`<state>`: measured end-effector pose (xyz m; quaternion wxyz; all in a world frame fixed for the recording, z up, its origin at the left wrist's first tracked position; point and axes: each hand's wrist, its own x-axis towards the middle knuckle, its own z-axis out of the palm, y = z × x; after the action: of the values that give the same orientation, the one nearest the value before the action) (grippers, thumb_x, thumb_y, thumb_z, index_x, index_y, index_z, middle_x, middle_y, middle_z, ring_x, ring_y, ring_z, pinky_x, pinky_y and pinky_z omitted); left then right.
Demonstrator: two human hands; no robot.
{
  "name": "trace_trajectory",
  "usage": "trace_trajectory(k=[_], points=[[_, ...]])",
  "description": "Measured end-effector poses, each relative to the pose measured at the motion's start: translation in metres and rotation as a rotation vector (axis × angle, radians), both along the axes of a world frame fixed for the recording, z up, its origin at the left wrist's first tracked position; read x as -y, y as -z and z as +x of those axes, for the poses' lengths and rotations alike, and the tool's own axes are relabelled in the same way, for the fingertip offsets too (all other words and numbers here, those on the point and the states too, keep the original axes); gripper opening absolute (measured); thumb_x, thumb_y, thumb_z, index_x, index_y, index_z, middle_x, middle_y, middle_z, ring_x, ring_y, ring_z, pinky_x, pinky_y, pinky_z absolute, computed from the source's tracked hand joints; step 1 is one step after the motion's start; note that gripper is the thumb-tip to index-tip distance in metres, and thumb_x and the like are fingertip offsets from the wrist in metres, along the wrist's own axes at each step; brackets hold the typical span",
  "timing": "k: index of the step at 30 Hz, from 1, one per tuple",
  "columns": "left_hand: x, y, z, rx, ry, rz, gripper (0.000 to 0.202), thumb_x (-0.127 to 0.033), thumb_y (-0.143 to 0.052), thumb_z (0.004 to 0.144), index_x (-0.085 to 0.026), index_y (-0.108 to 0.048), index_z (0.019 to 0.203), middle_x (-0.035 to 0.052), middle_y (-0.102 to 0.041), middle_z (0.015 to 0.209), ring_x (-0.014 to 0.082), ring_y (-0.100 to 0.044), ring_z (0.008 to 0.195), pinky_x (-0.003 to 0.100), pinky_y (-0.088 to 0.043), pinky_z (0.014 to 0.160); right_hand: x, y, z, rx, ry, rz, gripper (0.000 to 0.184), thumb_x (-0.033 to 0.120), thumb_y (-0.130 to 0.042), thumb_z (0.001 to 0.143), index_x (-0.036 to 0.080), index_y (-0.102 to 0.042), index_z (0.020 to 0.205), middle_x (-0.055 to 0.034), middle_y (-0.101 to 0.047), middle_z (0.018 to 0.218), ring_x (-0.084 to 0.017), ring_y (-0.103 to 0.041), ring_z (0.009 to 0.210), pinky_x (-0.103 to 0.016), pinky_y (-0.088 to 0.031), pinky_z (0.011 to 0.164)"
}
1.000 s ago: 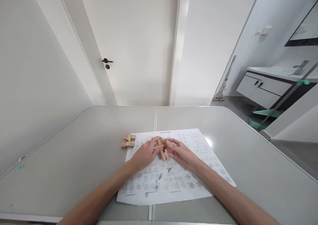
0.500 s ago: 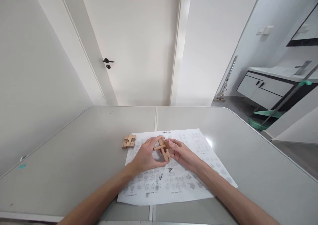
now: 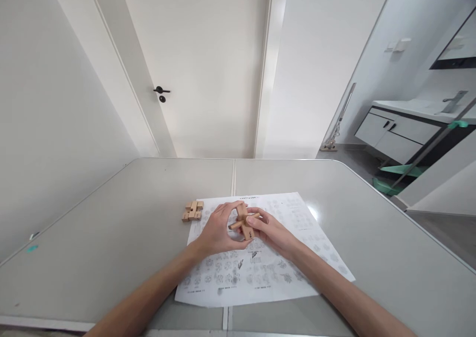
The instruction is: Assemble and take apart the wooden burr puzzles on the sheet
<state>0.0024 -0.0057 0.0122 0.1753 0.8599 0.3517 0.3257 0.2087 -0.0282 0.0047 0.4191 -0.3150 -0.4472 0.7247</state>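
Gripping crossed wooden blocks [image 3: 243, 222], 2 hands [image 3: 219, 230] [image 3: 274, 230] above paper [image 3: 267, 265], well inside the table [image 3: 92, 248] edges, room either side.

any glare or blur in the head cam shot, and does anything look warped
Head view throughout: a white glare patch on the gray table, beside the printed sheet's right edge; the small print too soft to read; the held crossed wooden pieces fairly clear; the door frame leaning, probably from wide-lens perspective.
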Motion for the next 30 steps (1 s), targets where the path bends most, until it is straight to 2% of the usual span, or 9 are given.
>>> trace_trajectory(k=[4,9,12,15,20,23,27,30], points=[[-0.002,-0.002,-0.002,-0.018,0.032,0.027,0.082,-0.036,-0.083,0.070,-0.028,-0.044,0.140,0.0097,-0.065,0.133,0.0330,-0.059,0.124,0.048,-0.043,0.109,0.000,-0.001,0.000,0.018,0.010,0.012,0.048,0.047,-0.082,0.082,0.023,-0.063,0.120,-0.0067,-0.070,0.108,-0.025,-0.068,0.106,-0.041,-0.051,0.099],[-0.003,0.002,-0.004,-0.041,0.024,0.011,0.087,-0.038,-0.083,0.074,-0.029,-0.038,0.147,0.0108,-0.060,0.138,0.0333,-0.056,0.128,0.049,-0.043,0.110,-0.001,0.001,-0.001,0.037,0.032,0.028,0.051,0.047,-0.082,0.082,0.024,-0.061,0.122,-0.0074,-0.069,0.111,-0.025,-0.068,0.106,-0.041,-0.053,0.096],[-0.004,0.003,-0.006,-0.045,0.004,-0.019,0.093,-0.043,-0.084,0.075,-0.029,-0.033,0.151,0.0118,-0.053,0.146,0.0335,-0.051,0.133,0.050,-0.042,0.112,-0.004,0.002,0.001,0.120,0.087,0.054,0.052,0.049,-0.080,0.083,0.024,-0.060,0.123,-0.0070,-0.072,0.108,-0.025,-0.070,0.102,-0.043,-0.052,0.097],[-0.009,0.002,-0.011,-0.047,-0.040,0.003,0.097,-0.048,-0.085,0.074,-0.029,-0.032,0.153,0.0135,-0.050,0.148,0.0353,-0.049,0.136,0.051,-0.043,0.112,-0.012,0.006,0.006,0.226,0.209,0.078,0.054,0.052,-0.080,0.082,0.024,-0.058,0.122,-0.0077,-0.074,0.107,-0.027,-0.072,0.100,-0.045,-0.051,0.097],[-0.027,0.002,-0.029,-0.141,-0.189,0.166,0.074,-0.045,-0.072,0.087,-0.027,-0.037,0.150,0.0129,-0.051,0.148,0.0344,-0.048,0.137,0.052,-0.042,0.112,-0.031,0.016,0.025,0.451,0.479,0.146,0.060,0.055,-0.082,0.075,0.025,-0.056,0.120,-0.0064,-0.074,0.108,-0.026,-0.072,0.092,-0.041,-0.054,0.085],[-0.040,0.002,-0.047,-0.223,-0.225,0.240,0.061,-0.046,-0.068,0.090,-0.027,-0.045,0.143,0.0107,-0.057,0.142,0.0330,-0.052,0.133,0.051,-0.044,0.111,-0.038,0.020,0.038,0.583,0.594,0.191,0.061,0.058,-0.081,0.073,0.026,-0.056,0.119,-0.0047,-0.074,0.109,-0.026,-0.071,0.088,-0.037,-0.054,0.075],[-0.054,-0.003,-0.075,-0.304,-0.166,0.243,0.056,-0.045,-0.070,0.088,-0.025,-0.050,0.136,0.0109,-0.061,0.136,0.0315,-0.055,0.128,0.051,-0.042,0.111,-0.043,0.022,0.052,0.672,0.685,0.211,0.064,0.061,-0.079,0.072,0.025,-0.055,0.119,-0.0042,-0.075,0.101,-0.025,-0.071,0.086,-0.034,-0.053,0.071],[-0.059,-0.007,-0.092,-0.329,-0.101,0.205,0.049,-0.048,-0.073,0.083,-0.022,-0.055,0.121,0.0117,-0.063,0.127,0.0303,-0.060,0.119,0.047,-0.047,0.103,-0.049,0.026,0.061,0.728,0.747,0.189,0.069,0.063,-0.078,0.071,0.024,-0.054,0.122,-0.0050,-0.075,0.094,-0.027,-0.071,0.083,-0.035,-0.052,0.069]])
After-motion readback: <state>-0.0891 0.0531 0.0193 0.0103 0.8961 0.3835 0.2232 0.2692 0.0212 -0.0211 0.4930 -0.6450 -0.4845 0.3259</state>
